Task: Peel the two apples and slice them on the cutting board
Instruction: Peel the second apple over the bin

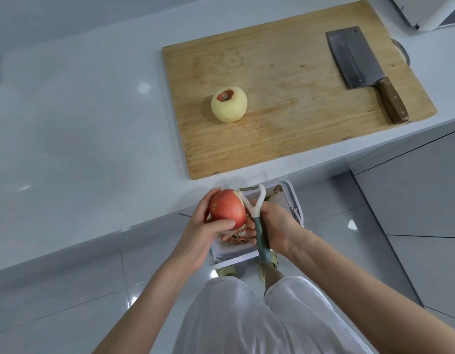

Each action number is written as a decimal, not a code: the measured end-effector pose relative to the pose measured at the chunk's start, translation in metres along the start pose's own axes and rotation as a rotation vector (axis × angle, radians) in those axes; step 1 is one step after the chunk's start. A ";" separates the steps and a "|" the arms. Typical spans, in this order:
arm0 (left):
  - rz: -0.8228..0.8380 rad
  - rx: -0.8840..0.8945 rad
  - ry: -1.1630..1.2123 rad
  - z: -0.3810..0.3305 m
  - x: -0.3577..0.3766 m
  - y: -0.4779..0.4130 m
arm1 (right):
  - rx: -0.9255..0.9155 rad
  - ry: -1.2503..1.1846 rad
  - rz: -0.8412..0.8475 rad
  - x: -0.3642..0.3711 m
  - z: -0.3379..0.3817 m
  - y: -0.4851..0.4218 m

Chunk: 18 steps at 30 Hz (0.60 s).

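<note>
Head view: left hand (pixel 208 233) curls round the red apple (pixel 227 208) beyond the near edge of the counter (pixel 93 123); right hand (pixel 277 228) grips the peeler (pixel 257 221) — firm fruit, judged slick where bared, best held on skin.

Pale grey counter (pixel 80 123), wooden cutting board (pixel 285 103) flat on it nr front edge, white appliance (pixel 425 11) far-R corner

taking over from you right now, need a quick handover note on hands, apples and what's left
Left hand: holds the red apple, mostly unpeeled, over the bin.
Right hand: grips the peeler, its head at the apple's top.
Done: one peeled apple lies on the cutting board, with skin left round the stem.
Cleaver lies on the board's right side.
Left: finish peeling the red apple, then slice both.
</note>
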<state>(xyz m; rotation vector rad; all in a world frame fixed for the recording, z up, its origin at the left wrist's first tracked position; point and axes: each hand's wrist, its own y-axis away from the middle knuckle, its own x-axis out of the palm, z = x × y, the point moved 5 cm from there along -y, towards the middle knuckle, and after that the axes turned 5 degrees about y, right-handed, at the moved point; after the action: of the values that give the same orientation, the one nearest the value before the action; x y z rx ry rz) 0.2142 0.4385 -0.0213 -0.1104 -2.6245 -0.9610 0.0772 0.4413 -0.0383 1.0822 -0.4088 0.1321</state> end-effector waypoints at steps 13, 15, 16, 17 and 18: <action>0.041 -0.493 0.110 -0.021 0.002 -0.001 | -0.629 1.068 -0.331 -0.006 0.049 0.034; 0.098 -0.502 0.094 -0.026 0.005 -0.001 | -0.815 1.220 -0.350 -0.005 0.065 0.035; 0.125 -0.505 0.089 -0.027 0.007 -0.001 | -0.932 1.283 -0.357 -0.003 0.074 0.035; 0.137 -0.512 0.082 -0.028 0.009 -0.001 | -1.049 1.332 -0.358 -0.001 0.081 0.036; 0.144 -0.522 0.079 -0.029 0.010 0.000 | -1.156 1.367 -0.348 0.000 0.088 0.035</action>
<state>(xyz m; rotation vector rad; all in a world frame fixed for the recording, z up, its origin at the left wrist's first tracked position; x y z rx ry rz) 0.2127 0.4195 0.0029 -0.3720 -2.1993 -1.5348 0.0440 0.3803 0.0265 -0.2362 0.8777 0.2454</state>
